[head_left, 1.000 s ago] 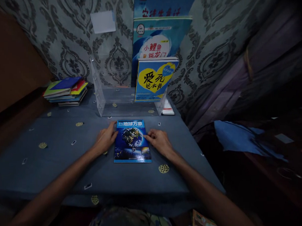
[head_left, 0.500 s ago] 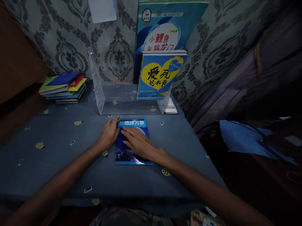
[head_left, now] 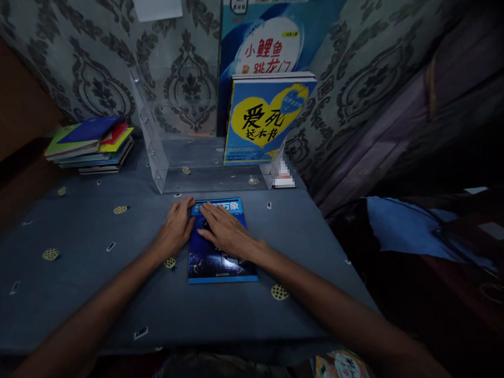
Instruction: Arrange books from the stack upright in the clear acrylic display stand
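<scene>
A blue magazine (head_left: 214, 268) with white title characters lies closed and flat on the cloth-covered table. My right hand (head_left: 226, 229) rests flat across its upper cover, fingers stretched out and hiding part of the title. At the magazine's upper left edge lies my left hand (head_left: 176, 226), fingers extended toward its top corner. Neither hand is wrapped round anything. Just beyond the hands stands a clear acrylic rack (head_left: 214, 180); a blue book with a yellow heart (head_left: 255, 119) leans upright in its right part, before a larger teal book (head_left: 279, 40).
At the back left is a stack of thin books (head_left: 91, 146). Patterned wallpaper (head_left: 188, 75) rises behind the rack. The grey-blue tablecloth (head_left: 85, 296) has a right edge beside a dark area with a light blue cloth (head_left: 399, 230). Colourful printed items (head_left: 343, 369) show below the front edge.
My right hand has slid up the cover toward the title, covering more of it and baring the lower part. My left hand stays by the upper left edge. The view has shifted slightly.
</scene>
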`<state>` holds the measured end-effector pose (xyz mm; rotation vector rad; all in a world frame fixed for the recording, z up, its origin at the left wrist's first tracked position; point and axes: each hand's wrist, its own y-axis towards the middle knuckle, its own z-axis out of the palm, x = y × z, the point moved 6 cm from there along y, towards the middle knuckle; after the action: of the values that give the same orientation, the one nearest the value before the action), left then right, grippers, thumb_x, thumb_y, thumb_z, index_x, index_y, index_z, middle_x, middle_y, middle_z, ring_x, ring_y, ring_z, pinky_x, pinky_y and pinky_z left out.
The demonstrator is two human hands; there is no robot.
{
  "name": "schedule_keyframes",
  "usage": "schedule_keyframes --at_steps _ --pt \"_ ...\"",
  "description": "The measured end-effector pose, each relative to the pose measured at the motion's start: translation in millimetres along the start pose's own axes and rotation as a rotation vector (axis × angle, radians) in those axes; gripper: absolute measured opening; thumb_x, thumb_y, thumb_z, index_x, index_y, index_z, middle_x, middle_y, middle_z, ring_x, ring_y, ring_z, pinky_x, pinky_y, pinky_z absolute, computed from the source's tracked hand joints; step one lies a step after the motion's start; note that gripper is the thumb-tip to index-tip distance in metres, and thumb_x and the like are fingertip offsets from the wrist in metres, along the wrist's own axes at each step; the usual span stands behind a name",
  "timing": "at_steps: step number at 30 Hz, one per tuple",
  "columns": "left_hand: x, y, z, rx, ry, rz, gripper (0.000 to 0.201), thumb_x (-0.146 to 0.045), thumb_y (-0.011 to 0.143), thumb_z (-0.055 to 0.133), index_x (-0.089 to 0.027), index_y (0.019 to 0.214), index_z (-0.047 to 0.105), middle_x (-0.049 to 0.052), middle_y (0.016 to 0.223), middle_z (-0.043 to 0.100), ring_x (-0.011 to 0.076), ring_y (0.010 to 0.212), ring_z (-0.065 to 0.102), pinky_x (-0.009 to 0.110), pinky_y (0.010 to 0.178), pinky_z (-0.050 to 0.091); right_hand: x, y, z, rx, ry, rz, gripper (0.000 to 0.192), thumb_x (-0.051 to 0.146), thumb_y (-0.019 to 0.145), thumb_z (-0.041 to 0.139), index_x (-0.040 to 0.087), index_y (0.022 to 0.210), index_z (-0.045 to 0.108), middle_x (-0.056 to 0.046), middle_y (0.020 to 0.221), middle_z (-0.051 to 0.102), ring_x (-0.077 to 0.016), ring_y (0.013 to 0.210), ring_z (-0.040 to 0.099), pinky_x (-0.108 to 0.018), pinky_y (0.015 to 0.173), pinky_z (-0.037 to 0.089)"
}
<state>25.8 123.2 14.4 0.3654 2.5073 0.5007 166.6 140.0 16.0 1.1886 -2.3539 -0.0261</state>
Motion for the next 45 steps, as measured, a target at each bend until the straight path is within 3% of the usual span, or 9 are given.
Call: schedule_keyframes --at_steps 5,14,24,35,45 --pt "-1.3 -0.1 -1.1 0.005 0.0 0.002 0.046 -0.021 0.096 0.048 -0.017 0.141 0.04 0.014 0.131 0.063 0.0266 0.124 0.056 0.05 0.108 0.047 -24.8 -12.7 -10.1 0.0 -0.033 0.082 0.057 0.04 0.102 0.047 0.007 0.149 0.045 -0.024 0.155 0.044 -0.0321 0.148 0.038 -0.055 0.122 0.031" --pt "-1.7 0.5 -2.0 0.019 -0.005 0.001 0.045 -0.022 0.096 0.048 -0.017 0.14 0.041 0.014 0.133 0.062 0.0275 0.126 0.055 0.052 0.11 0.046 -58.7 -37.0 -33.9 -0.097 0.012 0.166 0.051 0.04 0.103 0.038 0.014 0.145 0.052 -0.017 0.15 0.053 -0.0293 0.144 0.045 -0.054 0.121 0.033" --pt "-2.9 0.9 -3.8 0.022 0.008 -0.005 0.044 -0.023 0.096 0.048 -0.019 0.139 0.041 0.012 0.132 0.064 0.027 0.126 0.055 0.051 0.11 0.046 -88.3 -40.3 -45.4 -0.263 0.408 0.277 0.054 0.056 0.101 0.039 0.024 0.139 0.06 -0.008 0.14 0.065 -0.0254 0.13 0.06 -0.046 0.114 0.043" --pt "-3.5 10.0 -5.1 0.077 0.042 0.054 0.048 -0.019 0.091 0.048 -0.018 0.139 0.042 0.011 0.129 0.066 0.0283 0.124 0.057 0.051 0.107 0.047 -103.7 -38.8 -39.4 -0.351 0.694 0.333 0.056 0.063 0.097 0.046 0.025 0.134 0.063 -0.008 0.136 0.067 -0.0242 0.127 0.062 -0.047 0.115 0.042" --pt "-19.2 26.9 2.0 0.163 0.069 0.125 0.047 -0.018 0.093 0.044 -0.016 0.14 0.044 0.011 0.127 0.069 0.0274 0.122 0.059 0.048 0.107 0.045 -106.0 -37.2 -38.0 -0.35 0.749 0.327 0.066 0.071 0.094 0.044 0.022 0.135 0.062 -0.01 0.138 0.065 -0.0243 0.128 0.062 -0.046 0.116 0.042"
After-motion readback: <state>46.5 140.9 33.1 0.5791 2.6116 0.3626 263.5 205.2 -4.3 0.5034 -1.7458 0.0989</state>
